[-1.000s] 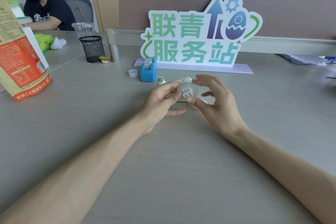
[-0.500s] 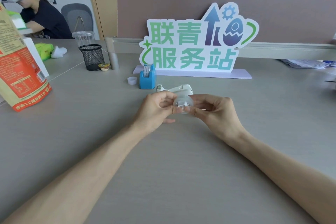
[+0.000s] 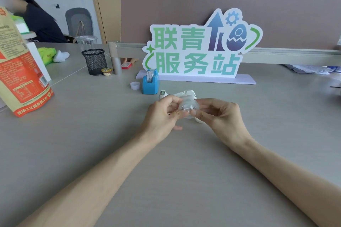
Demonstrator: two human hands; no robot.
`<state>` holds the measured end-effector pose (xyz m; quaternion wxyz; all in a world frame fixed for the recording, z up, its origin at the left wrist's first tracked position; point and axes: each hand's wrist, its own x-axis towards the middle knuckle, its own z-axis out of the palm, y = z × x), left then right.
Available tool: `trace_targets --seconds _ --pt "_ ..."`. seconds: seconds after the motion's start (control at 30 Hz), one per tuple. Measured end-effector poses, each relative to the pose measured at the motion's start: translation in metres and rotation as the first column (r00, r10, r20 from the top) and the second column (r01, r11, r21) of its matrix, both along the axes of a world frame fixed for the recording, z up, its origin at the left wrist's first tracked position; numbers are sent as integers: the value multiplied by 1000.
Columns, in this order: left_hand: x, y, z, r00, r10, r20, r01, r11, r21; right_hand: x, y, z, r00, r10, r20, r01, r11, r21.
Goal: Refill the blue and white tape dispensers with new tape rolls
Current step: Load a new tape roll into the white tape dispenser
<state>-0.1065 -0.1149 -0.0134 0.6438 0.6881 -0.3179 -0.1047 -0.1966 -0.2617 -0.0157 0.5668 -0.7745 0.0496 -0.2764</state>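
We held a clear tape roll (image 3: 189, 108) above the desk (image 3: 92, 134), our left hand (image 3: 162, 116) and right hand (image 3: 221, 116) both pinching it, the white dispenser (image 3: 182, 94) just behind; farther left stood the blue dispenser (image 3: 150, 84), before a sign (image 3: 199, 49) reading 联青服务站

Standing sign (image 3: 201, 48) — green characters 联青 over 服务站, orange pouch (image 3: 20, 72) — small print too blurred to read

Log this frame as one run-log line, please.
phase: fitting roll | left hand + right hand: pinching clear tape roll | white plastic dispenser: behind | blue plastic dispenser: already loaded
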Motion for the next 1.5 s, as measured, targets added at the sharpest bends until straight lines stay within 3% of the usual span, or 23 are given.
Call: trace_targets --seconds 0.13,0.27,0.43,0.8,1.0,1.17,1.3,1.4,1.5 --pt "2 6 5 997 -59 49 59 998 5 -2 -1 4 997 74 6 -73 981 181" --pt "3 12 11 980 -182 79 177 982 65 -3 -5 9 982 180 -51 -144 901 409" --pt "0 10 9 929 -119 351 58 982 179 -3 -7 9 963 257 -76 -188 851 491" --pt "-2 12 14 950 33 309 -43 999 23 -5 -5 14 942 320 -103 -241 858 454" --pt "2 8 5 897 47 439 -56 998 7 -4 -7 12 939 325 -110 -259 881 397" --pt "0 7 0 789 98 606 -131 991 9 -3 -8 10 944 317 -88 -260 883 391" --pt "-3 6 0 749 163 642 -187 982 -31 -3 -8 9 940 331 -88 -273 879 392" --pt "-6 5 0 751 216 624 -232 971 -56 -2 -6 9 945 315 -83 -262 886 382" --pt "-7 5 1 829 248 501 -267 963 -34 -3 -3 8 960 264 -93 -229 933 277"
